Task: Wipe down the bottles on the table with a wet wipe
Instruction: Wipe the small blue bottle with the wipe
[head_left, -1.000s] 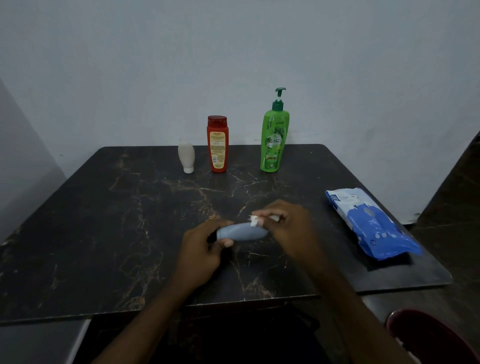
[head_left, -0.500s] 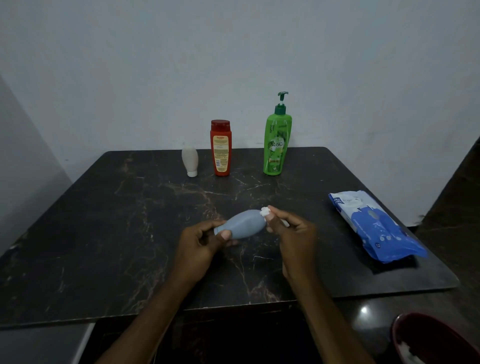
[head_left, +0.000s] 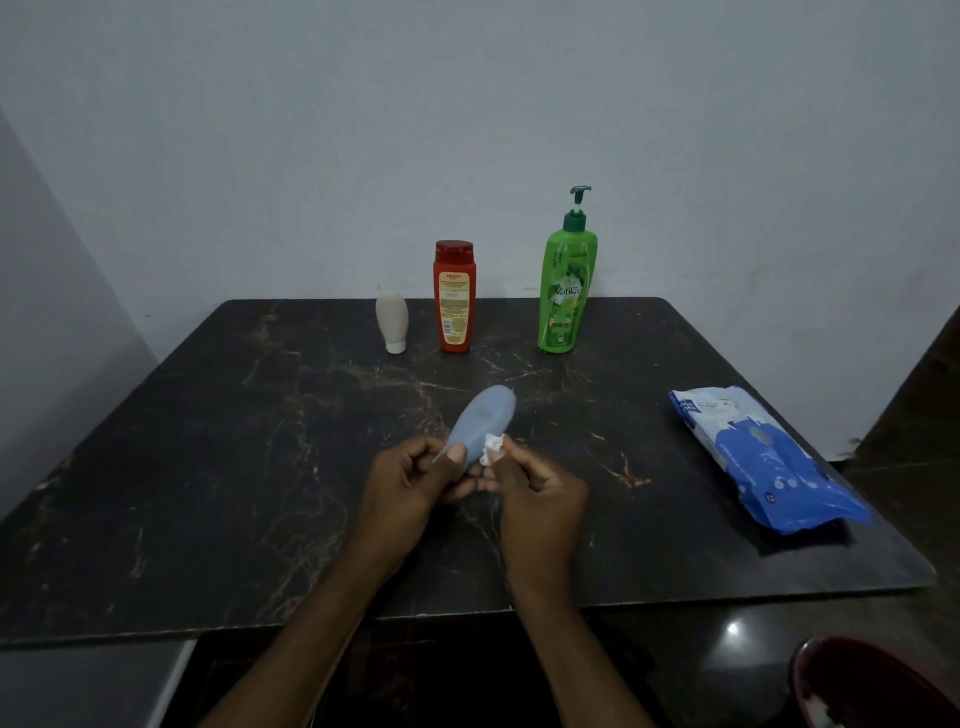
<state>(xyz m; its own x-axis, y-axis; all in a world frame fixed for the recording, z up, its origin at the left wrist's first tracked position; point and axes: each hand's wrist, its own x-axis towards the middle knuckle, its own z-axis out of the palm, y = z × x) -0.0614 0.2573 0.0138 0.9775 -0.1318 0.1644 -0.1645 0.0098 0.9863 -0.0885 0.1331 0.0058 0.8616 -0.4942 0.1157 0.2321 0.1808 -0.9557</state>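
Note:
My left hand (head_left: 415, 475) grips the narrow end of a small blue-grey bottle (head_left: 484, 421), which tilts up and away from me above the table's middle. My right hand (head_left: 540, 493) pinches a small crumpled white wet wipe (head_left: 492, 446) and presses it against the bottle's lower right side. At the back of the dark marble table (head_left: 208, 467) stand a small beige bottle (head_left: 391, 322) resting on its cap, a red bottle (head_left: 454, 296) and a tall green pump bottle (head_left: 566, 283).
A blue and white pack of wet wipes (head_left: 763, 457) lies near the table's right edge. A dark red bin (head_left: 872, 686) sits on the floor at the bottom right. A pale wall stands right behind the table.
The blue-grey bottle has swung from lying sideways to pointing up and away. My right hand with the wipe has slid from the bottle's far end down to its lower part.

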